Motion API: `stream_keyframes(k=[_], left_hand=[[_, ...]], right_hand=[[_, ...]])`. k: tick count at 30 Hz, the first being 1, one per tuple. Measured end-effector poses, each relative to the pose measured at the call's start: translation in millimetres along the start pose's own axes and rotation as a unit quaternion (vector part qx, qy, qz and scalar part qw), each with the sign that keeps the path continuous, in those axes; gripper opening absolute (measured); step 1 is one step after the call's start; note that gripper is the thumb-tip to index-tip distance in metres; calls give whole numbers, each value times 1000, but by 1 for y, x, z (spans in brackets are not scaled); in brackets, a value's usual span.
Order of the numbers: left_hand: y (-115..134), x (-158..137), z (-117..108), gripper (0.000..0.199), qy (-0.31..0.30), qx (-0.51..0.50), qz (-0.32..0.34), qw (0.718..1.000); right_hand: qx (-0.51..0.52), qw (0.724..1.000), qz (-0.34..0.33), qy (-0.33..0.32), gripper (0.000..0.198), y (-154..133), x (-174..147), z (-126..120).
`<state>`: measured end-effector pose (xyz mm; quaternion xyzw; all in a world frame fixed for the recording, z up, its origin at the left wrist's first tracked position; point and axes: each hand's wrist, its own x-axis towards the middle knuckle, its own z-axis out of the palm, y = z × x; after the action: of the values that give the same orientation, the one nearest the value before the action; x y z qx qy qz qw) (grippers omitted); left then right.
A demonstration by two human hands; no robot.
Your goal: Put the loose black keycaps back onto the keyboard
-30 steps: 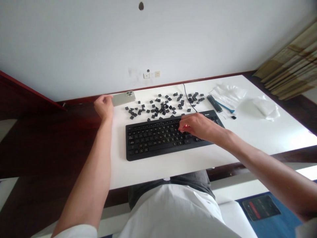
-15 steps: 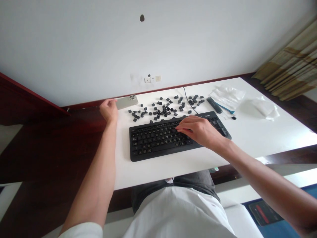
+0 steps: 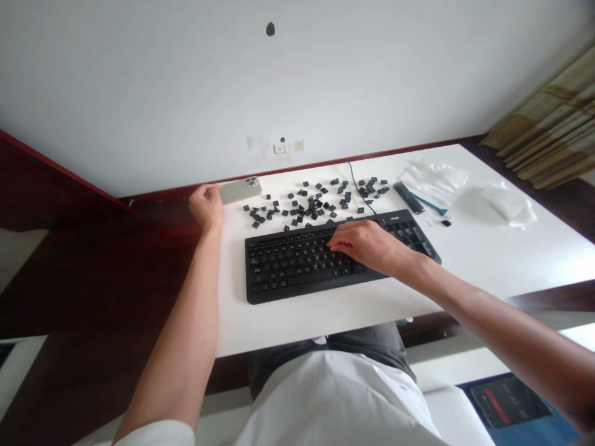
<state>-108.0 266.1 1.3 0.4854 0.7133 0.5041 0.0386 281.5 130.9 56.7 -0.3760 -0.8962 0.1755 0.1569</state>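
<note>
A black keyboard [image 3: 297, 282] lies on the white table, with bare key sockets showing in several places. My right hand [image 3: 360, 243] is over its middle, fingertips pinched together and down against the keys. Whatever is between those fingertips is too small or hidden to make out. Behind the keyboard, many loose black keycaps [image 3: 317, 204] are scattered. At the table's left edge my left hand [image 3: 206, 203] is curled closed, its fingertips at the near end of a phone [image 3: 237, 189] lying camera side up. Whether it grips anything is hidden.
A cable [image 3: 357, 179] runs back from the keyboard. To the right lie a dark bundled strip [image 3: 409, 197], a blue tool [image 3: 431, 205], a small black piece [image 3: 446, 223] and clear plastic bags [image 3: 432, 179]. The table's front edge [image 3: 302, 337] is close to my lap.
The view has shifted slightly. My right hand has moved a little to the left over the keys, still pinched. My left hand stays by the phone.
</note>
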Motion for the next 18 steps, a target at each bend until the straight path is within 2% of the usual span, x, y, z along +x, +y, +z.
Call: stream_keyframes(k=[10,18], left_hand=[[3,-1,-2,28,-1,7,0,1000],[4,-1,-2,25,4,-7,-7,1000]], right_hand=[[-59,995,-14,-81,32,-19,11,-11],[-21,998,-1,-61,28,-11,7,-8]])
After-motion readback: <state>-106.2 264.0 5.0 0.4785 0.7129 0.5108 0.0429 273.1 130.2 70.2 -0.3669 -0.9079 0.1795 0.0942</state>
